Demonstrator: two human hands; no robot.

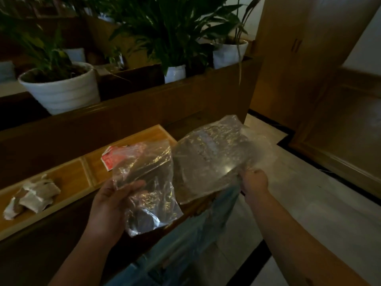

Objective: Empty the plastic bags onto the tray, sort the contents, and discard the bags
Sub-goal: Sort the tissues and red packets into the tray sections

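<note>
My left hand (109, 205) grips a crumpled clear plastic bag (150, 188) by its left edge, in front of the wooden tray (86, 174). My right hand (254, 181) pinches the lower right corner of a second clear plastic bag (212, 159), held up beside the first. Both bags look flat; I cannot tell if anything is inside. On the tray's left compartment lies a pile of white and brown sachets (33, 196). Red and white sachets (113, 157) lie in the right compartment, partly hidden behind the left bag.
A blue-lined bin (185, 244) stands below the bags at the table's end. A brown wooden partition (144, 108) rises behind the tray, with potted plants in white pots (59, 89) on top. Pale tiled floor (299, 203) and a wooden cabinet (299, 58) are at right.
</note>
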